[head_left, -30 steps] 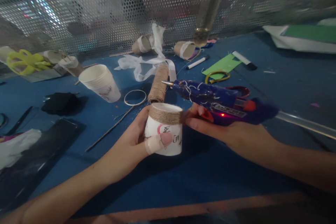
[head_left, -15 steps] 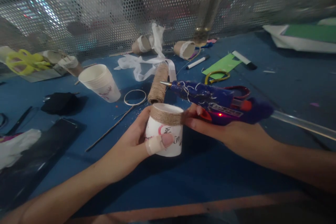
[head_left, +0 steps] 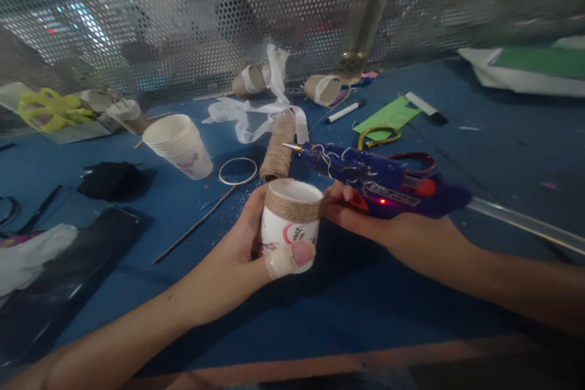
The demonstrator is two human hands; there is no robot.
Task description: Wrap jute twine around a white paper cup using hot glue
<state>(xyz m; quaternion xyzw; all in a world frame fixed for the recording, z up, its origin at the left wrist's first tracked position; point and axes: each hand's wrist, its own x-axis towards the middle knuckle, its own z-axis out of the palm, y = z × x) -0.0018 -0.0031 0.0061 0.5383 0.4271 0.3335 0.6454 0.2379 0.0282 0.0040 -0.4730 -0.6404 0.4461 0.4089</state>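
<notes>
The blue surface (head_left: 320,311) is crowded. A stack of paper cups (head_left: 180,146) stands left of centre. A spool of twine (head_left: 278,146) lies on its side near the middle, with a white ring (head_left: 237,170) flat between the two. A thin stick (head_left: 196,225) slants in front of the ring. White ribbon (head_left: 249,117) trails behind the spool, near two cardboard rolls (head_left: 249,80). To the right lie a marker (head_left: 345,111) and a green paper scrap (head_left: 388,114). On the left are a black cloth (head_left: 109,180) and yellow scissors (head_left: 50,111).
</notes>
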